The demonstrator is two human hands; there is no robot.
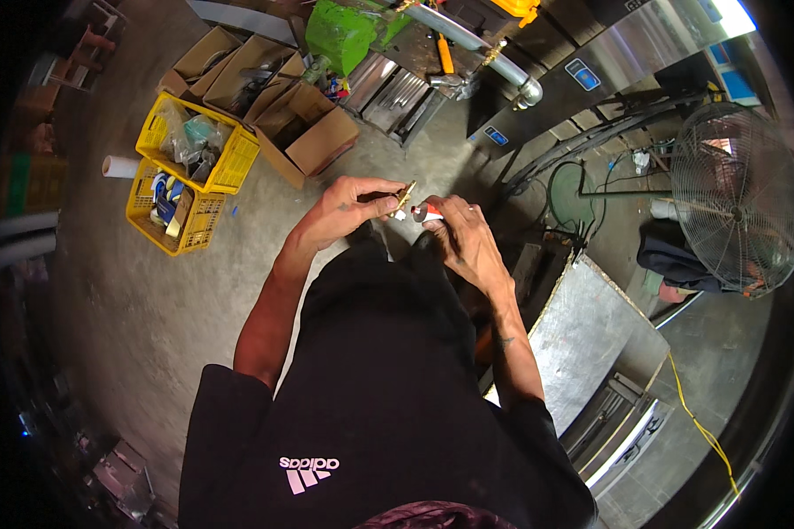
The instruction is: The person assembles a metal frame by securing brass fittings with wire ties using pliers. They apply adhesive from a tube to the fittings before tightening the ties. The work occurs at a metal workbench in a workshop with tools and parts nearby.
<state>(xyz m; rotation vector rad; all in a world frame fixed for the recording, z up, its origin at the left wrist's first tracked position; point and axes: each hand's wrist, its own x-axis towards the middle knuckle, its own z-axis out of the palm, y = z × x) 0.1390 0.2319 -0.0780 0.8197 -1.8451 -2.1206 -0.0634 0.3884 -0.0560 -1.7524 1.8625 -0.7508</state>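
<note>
In front of my body, my left hand [340, 212] pinches a small brass fitting [405, 196] between thumb and fingers, tilted upward to the right. Something small and white shows just below it; I cannot tell what it is. My right hand [469, 236] is closed round a small white and red tube [429, 212]. The tube's red tip points left at the brass fitting, with a narrow gap between them. My fingers cover most of the tube's body.
Yellow crates [238, 159] and open cardboard boxes [326, 137] stand on the floor ahead left. A hammer [446, 62] lies near a metal pipe [468, 40]. At right are a large caged fan [737, 207], a metal panel [582, 331] and a yellow cable [699, 423].
</note>
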